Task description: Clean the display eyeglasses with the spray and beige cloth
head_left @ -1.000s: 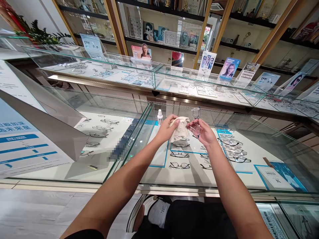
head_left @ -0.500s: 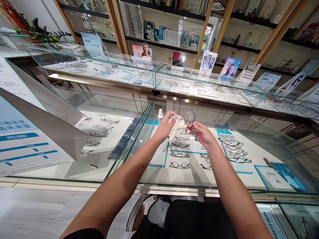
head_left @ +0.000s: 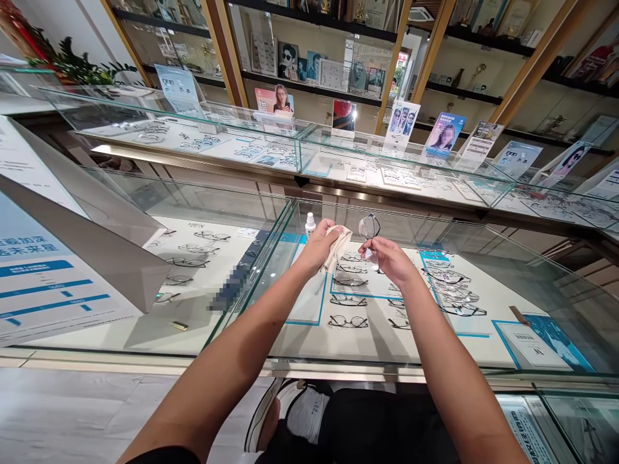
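Note:
Bunched in my left hand is a cream cleaning cloth, its loose folds hanging toward the right. My right hand pinches a pair of glasses with a thin dark frame; one clear lens stands up above the fingers, the other lies partly behind them. A narrow gap separates the cloth from the glasses. Both hands are over the glass display case. Just behind my left hand stands a small white bottle, its lower part hidden by the hand.
Rows of eyeglasses lie inside the case beneath my hands. A large folded card sign stands at left. Behind runs a second glass counter with several upright advertising cards. A brochure lies at the right.
My left hand has shifted slightly left, and the cloth has gone from a bulky bunch to a flatter, draped shape. The right hand and the glasses stay almost in place.

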Demonstrator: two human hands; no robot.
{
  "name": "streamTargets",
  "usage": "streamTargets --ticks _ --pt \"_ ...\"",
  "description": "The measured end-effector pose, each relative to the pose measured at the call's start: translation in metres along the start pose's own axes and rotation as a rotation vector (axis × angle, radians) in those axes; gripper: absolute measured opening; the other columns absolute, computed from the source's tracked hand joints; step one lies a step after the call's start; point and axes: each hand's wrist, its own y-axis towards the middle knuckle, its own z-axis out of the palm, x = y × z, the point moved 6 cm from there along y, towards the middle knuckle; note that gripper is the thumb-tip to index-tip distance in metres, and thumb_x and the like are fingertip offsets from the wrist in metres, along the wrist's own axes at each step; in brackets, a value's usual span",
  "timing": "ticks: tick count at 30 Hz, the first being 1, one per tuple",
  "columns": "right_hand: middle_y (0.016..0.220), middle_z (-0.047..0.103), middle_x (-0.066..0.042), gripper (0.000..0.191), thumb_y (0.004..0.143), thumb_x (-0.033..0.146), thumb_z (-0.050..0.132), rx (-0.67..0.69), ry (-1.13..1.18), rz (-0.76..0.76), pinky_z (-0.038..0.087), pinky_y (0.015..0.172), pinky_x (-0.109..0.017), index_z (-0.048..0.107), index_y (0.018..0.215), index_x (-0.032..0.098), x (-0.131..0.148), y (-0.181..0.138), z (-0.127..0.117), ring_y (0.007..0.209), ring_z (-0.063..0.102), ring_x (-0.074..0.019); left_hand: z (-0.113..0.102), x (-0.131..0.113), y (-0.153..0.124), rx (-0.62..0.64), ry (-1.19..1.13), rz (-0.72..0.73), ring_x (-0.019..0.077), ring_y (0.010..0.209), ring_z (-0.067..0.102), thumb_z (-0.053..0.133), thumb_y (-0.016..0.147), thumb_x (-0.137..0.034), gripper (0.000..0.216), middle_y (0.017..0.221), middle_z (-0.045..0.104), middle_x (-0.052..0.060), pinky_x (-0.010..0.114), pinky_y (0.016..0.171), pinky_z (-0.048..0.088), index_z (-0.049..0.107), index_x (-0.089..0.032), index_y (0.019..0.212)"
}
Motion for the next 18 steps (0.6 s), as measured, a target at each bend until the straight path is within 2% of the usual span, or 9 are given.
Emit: streamTargets --ticks 3,6,18 --pt "0.094 0.080 -0.005 0.035 0.082 0.055 0.090 0.004 -0.001 0.015 0.054 0.077 -0.028 0.082 0.090 0.022 0.000 0.000 0.002 0.085 0.070 -0.0169 0.006 -0.003 -0.004 0.067 -0.037 -0.013 0.0117 0.059 0.052 0.088 0.071 -0.053 0.059 0.077 0.059 -0.008 0.025 0.056 0.039 0.045 -0.028 0.103" --pt "0.092 0.080 -0.006 0.036 0.084 0.057 0.088 0.030 -0.039 0.034 0.053 0.078 -0.029 0.083 0.090 0.022 0.001 -0.002 0.005 0.087 0.071 -0.0180 0.010 -0.008 -0.008 0.122 -0.012 0.010 0.0114 0.056 0.054 0.091 0.071 -0.056 0.067 0.078 0.064 -0.008 0.025 0.054 0.041 0.044 -0.028 0.109" --pt "0.092 0.080 -0.005 0.038 0.092 0.060 0.082 0.191 -0.172 0.013 0.048 0.084 -0.032 0.083 0.090 0.022 -0.004 -0.004 0.018 0.089 0.071 -0.0194 0.007 -0.005 -0.007 0.105 0.138 0.035 0.0128 0.056 0.056 0.094 0.069 -0.058 0.069 0.074 0.065 -0.007 0.026 0.058 0.041 0.044 -0.027 0.104"
